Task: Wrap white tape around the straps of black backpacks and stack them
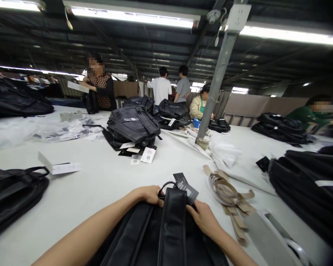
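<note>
A black backpack [172, 225] lies on the white table right in front of me, its top end pointing away and its straps facing up. My left hand [152, 195] is closed on the backpack's top edge, left of the carry loop. On the other side, my right hand [204, 214] grips the same edge, thumb on top and the other fingers hidden. Between the hands, a dark printed hang tag [185, 187] sticks out beyond the top loop [166, 186].
Stacked backpacks [133, 125] with white tags stand ahead. A black bag [13, 195] lies left, more bags [308, 192] right. Brown paper strips [224, 188] and a grey metal piece [266, 236] lie right. A grey post [216, 81] rises from the table. Several people work beyond.
</note>
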Demonstrator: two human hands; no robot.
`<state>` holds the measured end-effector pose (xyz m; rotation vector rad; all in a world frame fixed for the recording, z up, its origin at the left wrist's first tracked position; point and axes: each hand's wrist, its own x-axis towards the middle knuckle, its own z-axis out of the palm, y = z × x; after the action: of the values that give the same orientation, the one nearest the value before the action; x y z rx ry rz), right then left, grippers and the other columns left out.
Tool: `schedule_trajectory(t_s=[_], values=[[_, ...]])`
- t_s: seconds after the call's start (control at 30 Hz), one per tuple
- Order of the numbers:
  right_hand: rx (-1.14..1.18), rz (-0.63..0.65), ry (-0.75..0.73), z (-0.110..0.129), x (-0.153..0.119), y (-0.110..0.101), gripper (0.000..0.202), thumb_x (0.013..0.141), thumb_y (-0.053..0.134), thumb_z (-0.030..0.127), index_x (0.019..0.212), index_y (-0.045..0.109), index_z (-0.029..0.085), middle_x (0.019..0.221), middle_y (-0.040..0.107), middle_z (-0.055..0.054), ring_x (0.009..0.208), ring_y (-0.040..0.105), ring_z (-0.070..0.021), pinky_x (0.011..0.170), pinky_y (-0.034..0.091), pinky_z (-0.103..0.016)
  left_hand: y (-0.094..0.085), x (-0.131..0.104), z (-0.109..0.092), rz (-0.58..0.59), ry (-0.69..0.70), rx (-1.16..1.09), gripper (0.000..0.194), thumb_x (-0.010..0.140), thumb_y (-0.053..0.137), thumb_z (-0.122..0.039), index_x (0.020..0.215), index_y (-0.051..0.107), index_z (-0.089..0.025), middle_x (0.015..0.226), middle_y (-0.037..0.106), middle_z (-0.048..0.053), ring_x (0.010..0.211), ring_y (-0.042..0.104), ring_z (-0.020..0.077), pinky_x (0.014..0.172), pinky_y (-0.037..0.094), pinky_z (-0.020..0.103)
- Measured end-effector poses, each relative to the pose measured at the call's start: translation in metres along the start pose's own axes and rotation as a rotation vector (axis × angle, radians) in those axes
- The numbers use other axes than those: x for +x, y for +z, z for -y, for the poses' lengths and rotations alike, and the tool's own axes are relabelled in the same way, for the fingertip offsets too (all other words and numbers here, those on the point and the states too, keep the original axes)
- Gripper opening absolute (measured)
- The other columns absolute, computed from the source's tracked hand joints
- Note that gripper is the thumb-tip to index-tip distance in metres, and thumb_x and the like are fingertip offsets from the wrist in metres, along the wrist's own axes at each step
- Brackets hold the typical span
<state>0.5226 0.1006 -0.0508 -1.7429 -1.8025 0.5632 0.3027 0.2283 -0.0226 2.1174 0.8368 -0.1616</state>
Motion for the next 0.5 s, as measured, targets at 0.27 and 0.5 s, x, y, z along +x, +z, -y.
schedule_trajectory(t_s=[0.27,0.5], values=[[-0.247,-0.266,-0.057,-0.021,-0.004,0.014,0.030,0.089,0.031,0.028,0.081,0.059,0.021,0.075,0.063,-0.009,0.071,0.060,-0.0229,0.063,0.045,-0.032,0.000,-0.018,0.011,-0.345,-0.077,0.040,0.048,0.063,0.058,-0.056,0.091,0.063,-0.018,0.081,0.064,0.004,0.078,0.057,0.0236,0.063,0.040,0.028],[-0.355,-0.114,0.219,-0.014,-0.011,0.016,0.041,0.091,0.028,0.046,0.075,0.055,0.020,0.065,0.065,-0.008,0.064,0.063,-0.0221,0.053,0.038,-0.028,0.004,-0.061,0.025,-0.317,-0.305,-0.025,0.069,0.065,0.039,-0.077,0.081,0.065,-0.015,0.092,0.067,0.014,0.086,0.060,0.0305,0.071,0.042,0.034]])
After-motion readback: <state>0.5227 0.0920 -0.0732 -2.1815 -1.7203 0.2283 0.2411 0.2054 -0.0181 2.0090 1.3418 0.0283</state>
